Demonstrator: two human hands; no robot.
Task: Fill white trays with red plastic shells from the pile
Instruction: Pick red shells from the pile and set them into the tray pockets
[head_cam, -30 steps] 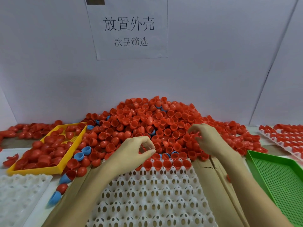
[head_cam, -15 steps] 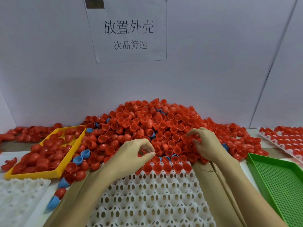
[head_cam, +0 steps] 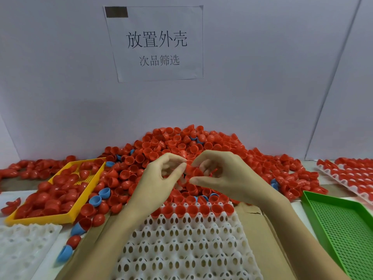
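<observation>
**Two hands meeting over one red shell above the tray**

One red shell is sitting between both hands, raised above the near slope of the pile and just beyond the far edge of the white tray. The left hand is curling its fingers, with thumb and forefinger closing toward the shell from the left; whether they are actually pinching it is too blurred to tell. The right hand is curling round the shell from the right, thumb lying underneath and fingers bending over it, so it appears to be gripping the shell.

The white tray is lying on brown cardboard directly below the forearms. Its far row is holding a line of seated red shells, while the remaining pockets are showing bare. The pile is spreading wide against the white back wall, with a few blue shells mixed in.

A yellow tray full of red shells is resting to the left, with another white tray in front of it. A green perforated tray is lying to the right, and beyond it a filled tray is reaching out of view. A paper sign with printed characters is hanging on the wall.
</observation>
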